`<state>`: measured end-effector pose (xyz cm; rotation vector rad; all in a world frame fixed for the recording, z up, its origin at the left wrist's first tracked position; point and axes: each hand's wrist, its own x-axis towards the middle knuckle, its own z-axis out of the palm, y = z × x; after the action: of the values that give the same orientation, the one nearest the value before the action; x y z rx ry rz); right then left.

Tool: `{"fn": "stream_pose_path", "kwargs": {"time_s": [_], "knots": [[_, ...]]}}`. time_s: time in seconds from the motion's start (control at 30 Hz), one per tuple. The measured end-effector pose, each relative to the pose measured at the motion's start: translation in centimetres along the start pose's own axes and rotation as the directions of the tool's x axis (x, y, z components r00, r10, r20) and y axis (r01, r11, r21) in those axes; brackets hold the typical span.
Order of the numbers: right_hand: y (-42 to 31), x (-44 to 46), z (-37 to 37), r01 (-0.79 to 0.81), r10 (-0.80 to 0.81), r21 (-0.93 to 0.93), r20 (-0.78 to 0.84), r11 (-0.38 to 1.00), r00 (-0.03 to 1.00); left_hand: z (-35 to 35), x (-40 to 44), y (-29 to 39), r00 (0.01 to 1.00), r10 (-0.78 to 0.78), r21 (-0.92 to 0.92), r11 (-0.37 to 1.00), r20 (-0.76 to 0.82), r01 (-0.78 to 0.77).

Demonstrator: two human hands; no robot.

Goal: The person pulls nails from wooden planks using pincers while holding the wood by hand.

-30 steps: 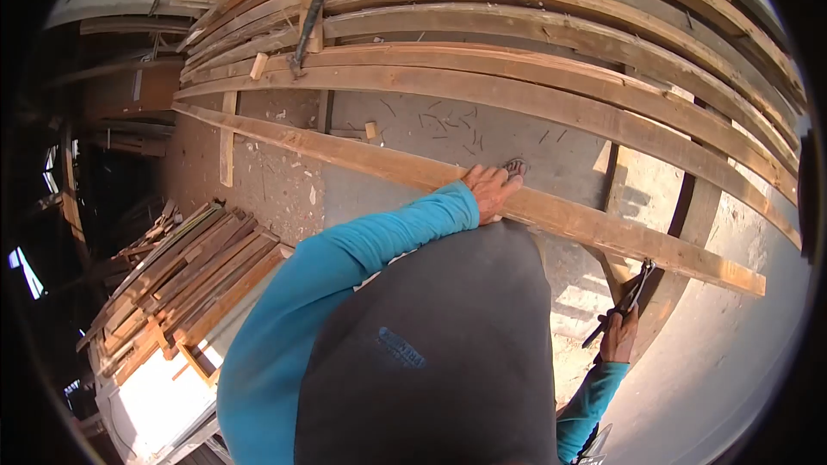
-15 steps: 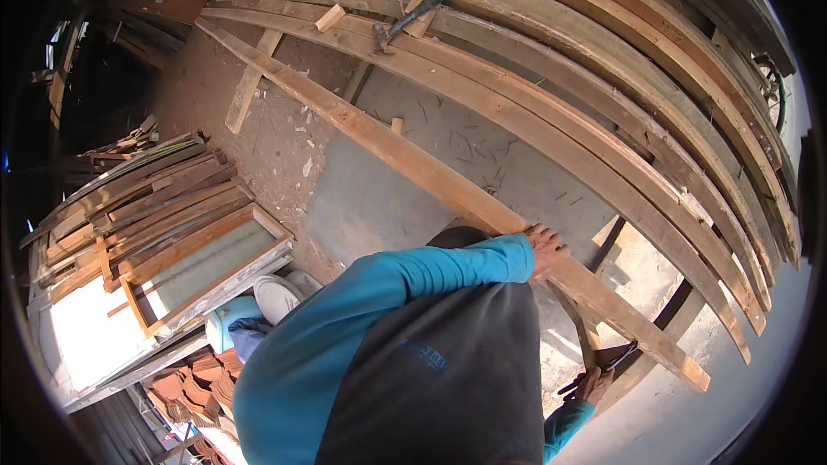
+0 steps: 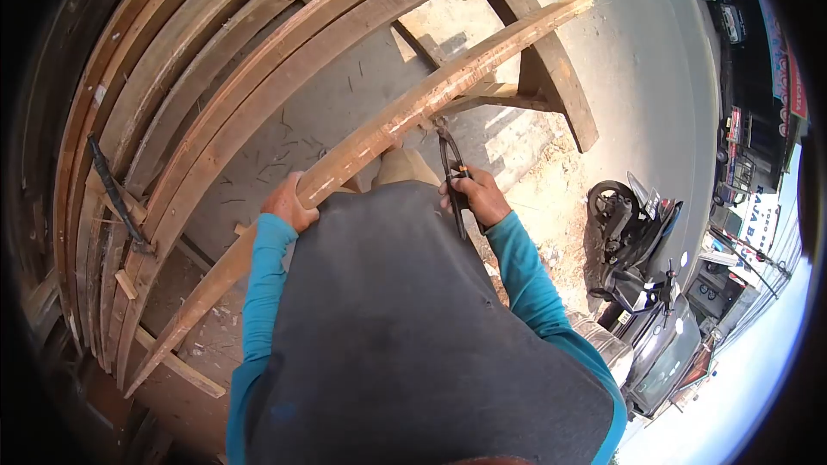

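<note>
The plank (image 3: pixel 439 90) is long, narrow and light brown. It runs aslant from the lower left of the view to the upper right, where it ends in a pale, blunt tip. Whitish scuffs and rough patches mark the face along its upper-right half; the lower-left stretch looks smoother and darker. It is held near its middle, and that part is covered.

The pincers (image 3: pixel 444 151) are dark and slim, with two long handles set a little apart. They are held by the handles, head toward the plank, just beside its near edge. Whether the head touches the wood cannot be told.
</note>
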<state>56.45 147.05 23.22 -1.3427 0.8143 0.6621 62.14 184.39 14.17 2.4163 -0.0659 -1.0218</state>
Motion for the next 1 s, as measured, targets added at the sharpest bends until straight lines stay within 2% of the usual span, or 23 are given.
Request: {"fn": "stream_pose_path", "kwargs": {"time_s": [0.07,0.13,0.3,0.4,0.57,0.77,0.87,1.0], "knots": [[0.8,-0.3,-0.7,-0.018,0.019,0.087,-0.018,0.996,1.000,0.2,0.6,-0.7,0.994,0.094,-0.106,0.989,-0.057,-0.100],[1.4,0.0,-1.8,-0.028,0.035,0.187,-0.031,0.982,0.999,-0.1,0.6,0.0,0.996,0.082,-0.049,0.995,-0.044,-0.084],[-0.5,0.8,-5.0,0.046,-0.036,0.152,-0.066,0.987,0.997,0.5,0.2,0.9,0.996,0.083,0.019,0.996,-0.031,-0.083],[-2.8,1.5,-6.4,0.077,-0.071,0.143,-0.050,0.987,0.996,0.8,-0.5,1.2,0.989,0.101,0.047,0.994,-0.110,-0.096],[-5.8,3.1,-8.8,0.018,-0.018,0.006,0.042,1.000,0.999,2.1,-1.3,1.5,0.976,0.056,0.203,0.979,-0.211,-0.012],[-8.0,3.9,-11.6,-0.077,0.093,-0.090,0.186,0.993,0.978,3.7,-1.6,0.4,0.945,0.133,0.254,0.966,-0.297,-0.056],[-9.9,4.3,-13.1,-0.107,0.144,-0.167,0.229,0.980,0.963,3.5,-2.0,1.5,0.949,0.077,0.277,0.961,-0.305,0.011],[-11.2,5.1,-14.5,-0.154,0.206,-0.191,0.295,0.970,0.933,4.0,-2.2,1.4,0.945,0.082,0.279,0.960,-0.316,0.010]]}}
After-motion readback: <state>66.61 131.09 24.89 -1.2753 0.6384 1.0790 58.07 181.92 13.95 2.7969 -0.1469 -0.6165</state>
